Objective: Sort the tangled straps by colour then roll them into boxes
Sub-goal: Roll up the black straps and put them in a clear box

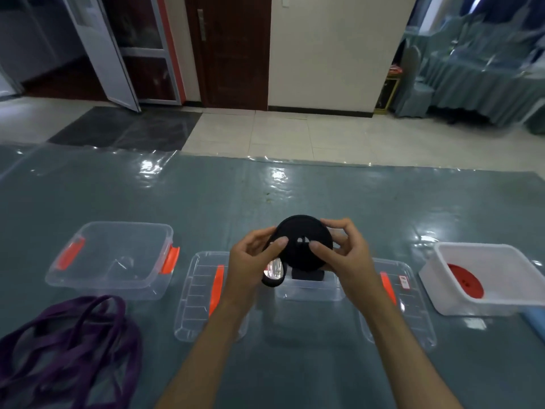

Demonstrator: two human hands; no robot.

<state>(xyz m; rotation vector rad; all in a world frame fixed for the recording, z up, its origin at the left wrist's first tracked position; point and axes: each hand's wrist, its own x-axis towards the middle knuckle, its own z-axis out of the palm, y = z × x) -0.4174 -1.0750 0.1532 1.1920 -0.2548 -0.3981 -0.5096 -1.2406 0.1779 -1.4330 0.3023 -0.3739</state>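
- Three straps show: one black roll (303,245), one purple tangle (67,346), one red roll (466,281).
- Three boxes and two loose lids (203,293) lie on the table (265,187).
- Black roll stands on edge, flat face toward the camera, its tail (272,280) hanging down, above the middle box (309,290).
- Left hand (253,258) and right hand (345,255) both pinch it.
- White box (483,278) holds the red roll; left clear box (112,258) holds no strap.

White wall (333,54), dark wooden door (233,51), pale tiled floor (283,134).
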